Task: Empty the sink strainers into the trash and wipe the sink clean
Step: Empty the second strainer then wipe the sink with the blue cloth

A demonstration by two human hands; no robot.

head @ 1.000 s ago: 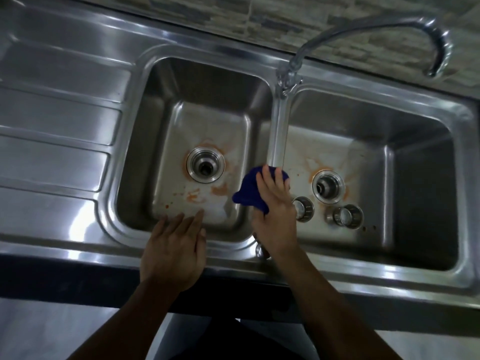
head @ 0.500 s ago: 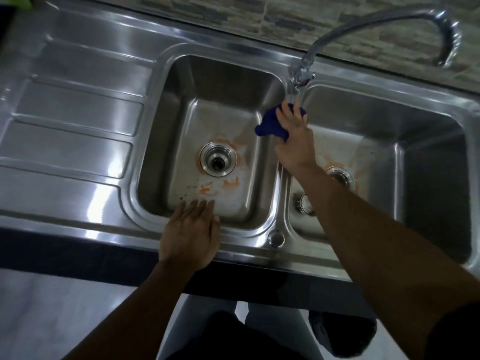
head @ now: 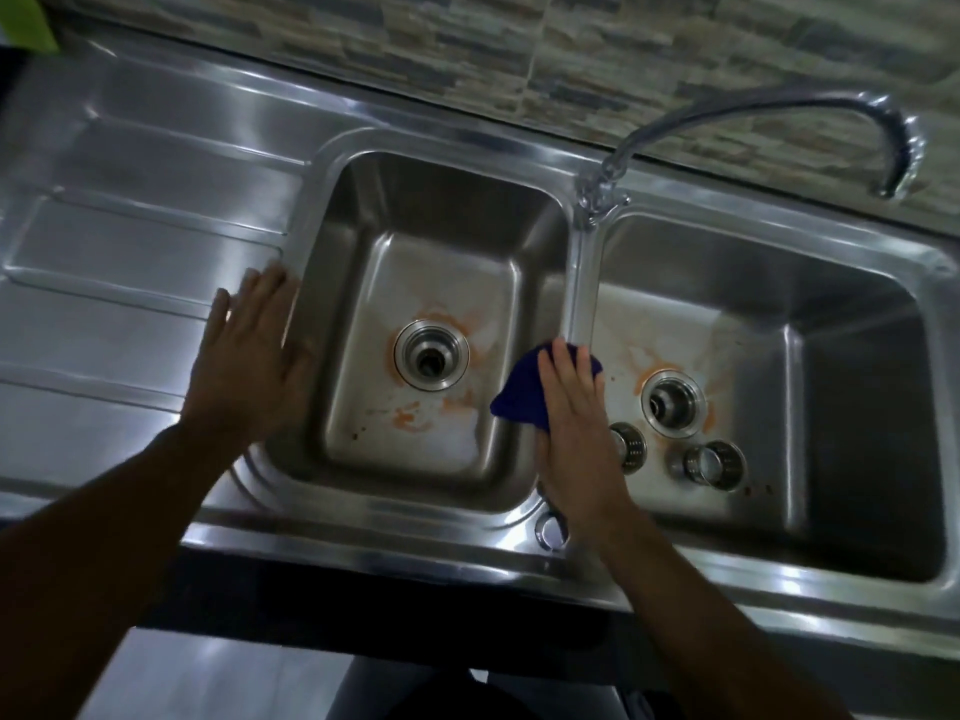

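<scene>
Both strainers (head: 714, 464) lie out right of the divider (head: 582, 309), apparently emptied; my right hand (head: 574, 433) presses the blue cloth (head: 519, 397) flat on it, left hand (head: 249, 361) flat and empty on the rim left of it; orange stains (head: 410, 418) remain.

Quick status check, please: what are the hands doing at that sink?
Left hand flat on the drainboard, empty. Right hand pressing blue cloth on the divider. Orange stains remain. Two strainers lie loose in the right basin.

Dim kitchen corner
Stacked-stone tile wall (head: 597, 49) behind; pale glossy floor (head: 218, 678) below; a green patch (head: 28, 20) top left.
</scene>
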